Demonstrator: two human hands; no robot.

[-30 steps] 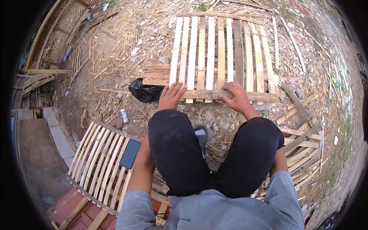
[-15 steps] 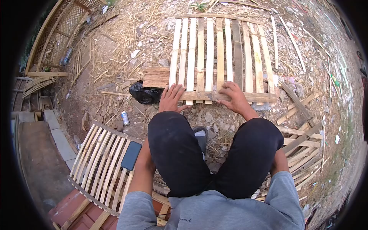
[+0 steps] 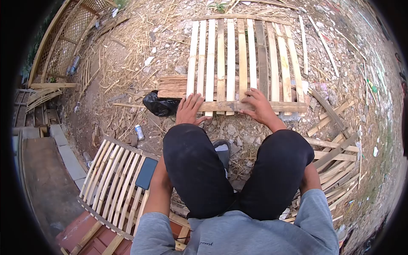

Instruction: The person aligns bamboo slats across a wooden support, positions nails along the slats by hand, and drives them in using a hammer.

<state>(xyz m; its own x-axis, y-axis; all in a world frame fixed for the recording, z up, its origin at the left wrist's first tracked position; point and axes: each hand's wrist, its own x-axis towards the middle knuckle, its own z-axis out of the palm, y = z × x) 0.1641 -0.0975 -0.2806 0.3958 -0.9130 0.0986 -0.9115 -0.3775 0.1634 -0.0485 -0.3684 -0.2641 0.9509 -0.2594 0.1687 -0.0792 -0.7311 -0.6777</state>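
The step in hand looks to be steadying or positioning a wooden slatted panel point(image 3: 230, 59) by its near edge. It lies on the rubble-strewn ground point(image 3: 127, 63) in front of the person's knees, its slats crossing over a weathered beam point(image 3: 172, 86) whose left end sticks out beyond the panel, beside a black plastic bag point(image 3: 160, 104). The next move, as I judge it, calls for even support from both sides, so that the near crosspiece point(image 3: 219, 106) does not twist against the slats.

The left hand point(image 3: 190, 109) covers the crosspiece's left end, fingers slightly spread and thumb held apart. The right hand point(image 3: 259, 106) is on it just right of the middle, half open, with fingers bent on the far side and thumb on the near side. Whether either hand clamps the wood or only rests there, I cannot tell.
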